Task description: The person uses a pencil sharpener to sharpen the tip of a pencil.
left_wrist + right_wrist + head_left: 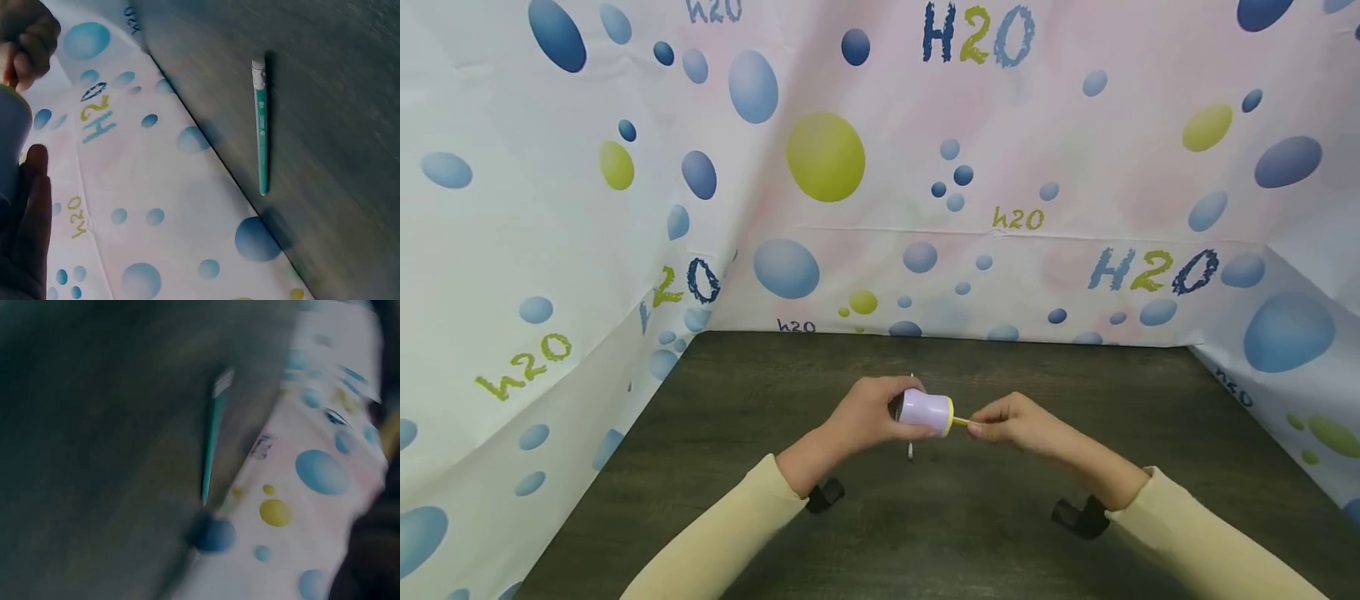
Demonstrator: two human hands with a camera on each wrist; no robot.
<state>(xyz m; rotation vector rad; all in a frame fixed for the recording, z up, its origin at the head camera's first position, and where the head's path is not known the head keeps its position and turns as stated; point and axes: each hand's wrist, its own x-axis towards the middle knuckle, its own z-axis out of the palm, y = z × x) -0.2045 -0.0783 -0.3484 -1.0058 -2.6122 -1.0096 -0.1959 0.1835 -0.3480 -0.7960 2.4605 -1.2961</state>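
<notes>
My left hand [868, 410] grips a lilac cylinder [923, 412] with a yellow rim, held lying sideways above the table. From its rimmed end a thin yellow stick [960, 422] sticks out to the right. The thumb and fingers of my right hand [1021, 423] pinch the outer end of that stick; its other end is hidden inside the cylinder. A slim green stick with a whitish end [261, 131], like a pencil or brush, lies on the table behind the cylinder in the head view, mostly covered by it. In the right wrist view the green stick [214, 434] is blurred.
The dark wood-grain table [760, 533] reaches back to a white sheet [910, 108] printed with blue and green bubbles and "H2O". This sheet also walls off the left and right sides. Black straps [1081, 517] hang at both wrists.
</notes>
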